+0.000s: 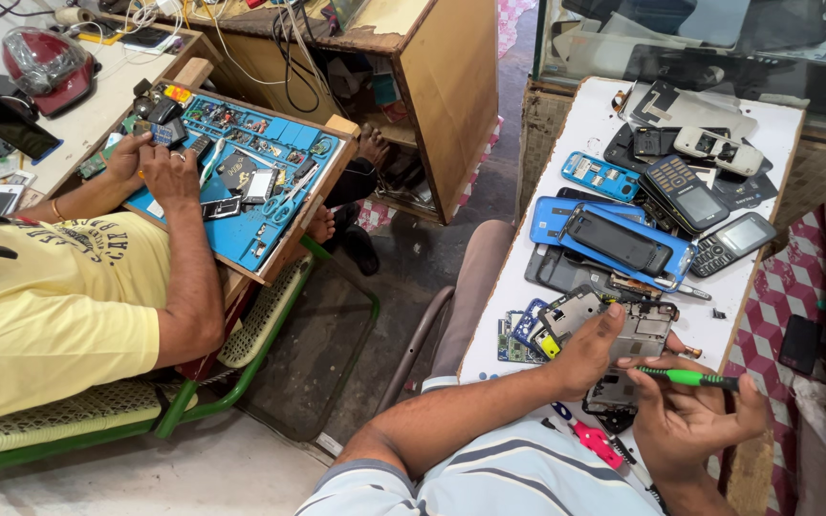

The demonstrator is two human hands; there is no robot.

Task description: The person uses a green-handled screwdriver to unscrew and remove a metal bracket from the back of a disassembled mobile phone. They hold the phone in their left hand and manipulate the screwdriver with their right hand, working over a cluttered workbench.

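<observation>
While a co-worker in a yellow shirt (50, 287) bends over a blue tray of small parts (241, 182) at far left, the left hand (590, 349) pins a grey opened phone frame (638, 330) to the white tabletop (614, 115), thumb pressed on its edge. Around it lie dismantled handsets. Right hand (690, 416), fingers curled, grips a green-handled screwdriver (690, 377) level.
</observation>
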